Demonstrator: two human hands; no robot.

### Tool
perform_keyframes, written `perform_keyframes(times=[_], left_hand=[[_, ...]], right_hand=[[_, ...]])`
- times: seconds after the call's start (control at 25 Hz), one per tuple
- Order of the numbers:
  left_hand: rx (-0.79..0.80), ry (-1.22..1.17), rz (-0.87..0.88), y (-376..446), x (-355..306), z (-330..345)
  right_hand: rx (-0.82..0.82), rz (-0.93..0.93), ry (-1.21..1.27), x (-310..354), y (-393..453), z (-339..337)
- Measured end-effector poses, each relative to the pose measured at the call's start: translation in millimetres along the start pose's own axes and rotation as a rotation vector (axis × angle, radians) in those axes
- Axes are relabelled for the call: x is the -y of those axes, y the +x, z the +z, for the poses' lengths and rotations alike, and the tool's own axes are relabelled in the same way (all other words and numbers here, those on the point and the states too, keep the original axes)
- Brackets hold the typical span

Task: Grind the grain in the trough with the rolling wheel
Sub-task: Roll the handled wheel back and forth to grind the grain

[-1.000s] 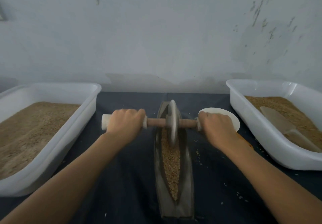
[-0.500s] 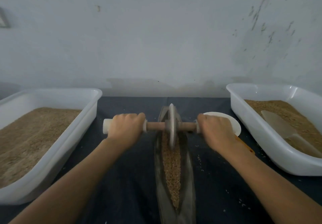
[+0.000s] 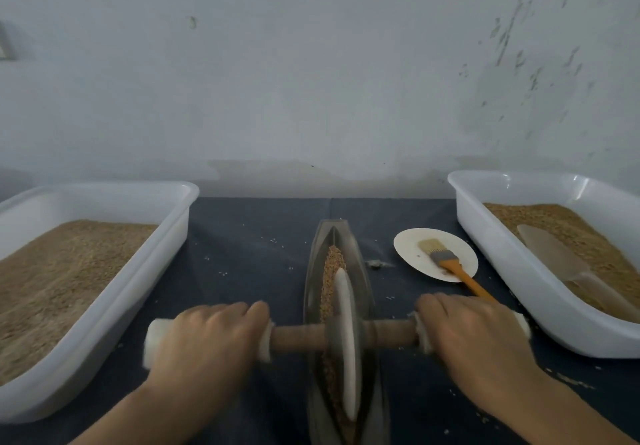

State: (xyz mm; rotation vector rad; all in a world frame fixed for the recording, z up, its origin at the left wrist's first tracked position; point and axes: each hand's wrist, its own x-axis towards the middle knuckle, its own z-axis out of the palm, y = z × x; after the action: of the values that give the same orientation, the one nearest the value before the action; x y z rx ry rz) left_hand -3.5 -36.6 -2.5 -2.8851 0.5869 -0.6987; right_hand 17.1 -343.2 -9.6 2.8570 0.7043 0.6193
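Note:
A long, narrow metal trough [image 3: 363,271] lies on the dark cloth, pointing away from me, with brown grain [image 3: 331,264] along its groove. The pale rolling wheel [image 3: 344,333] stands on edge in the trough's near half, on a wooden axle [image 3: 298,337] with white padded handles. My left hand [image 3: 207,344] grips the left handle. My right hand [image 3: 467,337] grips the right handle. The wheel covers the grain beneath it.
A white tub [image 3: 104,306] of grain stands at the left. Another white tub [image 3: 512,271] at the right holds grain and a clear scoop [image 3: 554,257]. A small white plate [image 3: 408,247] with an orange-handled brush [image 3: 450,264] lies between trough and right tub. Loose grains dot the cloth.
Both hands have pulled the wheel from the trough's far end toward me into its near half. The plate and brush, hidden behind my right hand before, now show.

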Motion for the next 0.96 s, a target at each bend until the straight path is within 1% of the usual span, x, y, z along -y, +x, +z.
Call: perform_keyframes(times=[0.08, 0.16, 0.24, 0.32, 0.36, 0.4, 0.44, 0.48, 0.52, 0.56, 0.6, 0.64, 0.72, 0.76, 0.84, 0.88, 0.96], left_hand=[[0.132, 0.114, -0.051, 31.3, 4.9, 16.3], [0.144, 0.152, -0.178, 74.2, 17.0, 35.6], [0.150, 0.131, -0.210, 105.1, 25.9, 43.0], [0.158, 0.113, -0.200, 107.7, 25.8, 43.9], [0.188, 0.096, -0.210, 98.0, 24.0, 40.2], [0.193, 0.080, -0.210, 80.5, 21.0, 38.0], [0.157, 0.071, -0.184, 58.2, 16.0, 34.3], [0.080, 0.053, -0.127, 36.5, 9.1, 26.9], [-0.031, 0.013, -0.048, 17.9, 3.7, 19.4], [-0.165, -0.010, 0.027, 5.3, 0.9, 12.1], [-0.230, -0.013, 0.065, 0.0, 1.4, 8.7], [-0.194, -0.010, 0.069, 0.1, 1.3, 8.5], [0.003, 0.023, 0.032, 22.9, 2.3, 11.0], [0.084, 0.072, -0.029, 41.3, 4.7, 17.0], [0.122, 0.132, -0.157, 77.9, 12.3, 32.0], [0.120, 0.125, -0.196, 93.1, 14.1, 35.6], [0.103, 0.141, -0.214, 104.8, 14.9, 40.0]], right_hand=[[0.082, 0.096, -0.094, -4.1, 33.4, 10.5], [0.106, 0.164, -0.171, -12.3, 68.5, 20.0], [0.092, 0.189, -0.184, -17.1, 92.3, 22.6], [0.102, 0.189, -0.155, -15.2, 91.7, 17.3], [0.119, 0.176, -0.147, -12.7, 81.5, 13.5], [0.089, 0.141, -0.138, -9.6, 64.6, 11.4], [0.021, 0.089, -0.116, -6.1, 45.2, 8.6], [-0.047, 0.042, -0.068, -2.3, 25.2, 5.2], [-0.114, -0.018, -0.043, 1.2, 8.3, 1.3], [-0.132, -0.061, -0.022, 3.3, -2.8, -0.7], [-0.119, -0.076, -0.007, 2.3, -8.2, 1.8], [-0.059, -0.057, 0.007, 1.1, -6.1, 4.0], [0.047, 0.037, 0.017, -2.4, 16.6, 7.5], [0.070, 0.088, -0.019, -5.7, 33.6, 12.3], [0.079, 0.162, -0.081, -15.4, 67.3, 23.5], [0.085, 0.190, -0.070, -18.6, 80.7, 25.8], [0.092, 0.210, -0.042, -22.5, 93.8, 27.5]])
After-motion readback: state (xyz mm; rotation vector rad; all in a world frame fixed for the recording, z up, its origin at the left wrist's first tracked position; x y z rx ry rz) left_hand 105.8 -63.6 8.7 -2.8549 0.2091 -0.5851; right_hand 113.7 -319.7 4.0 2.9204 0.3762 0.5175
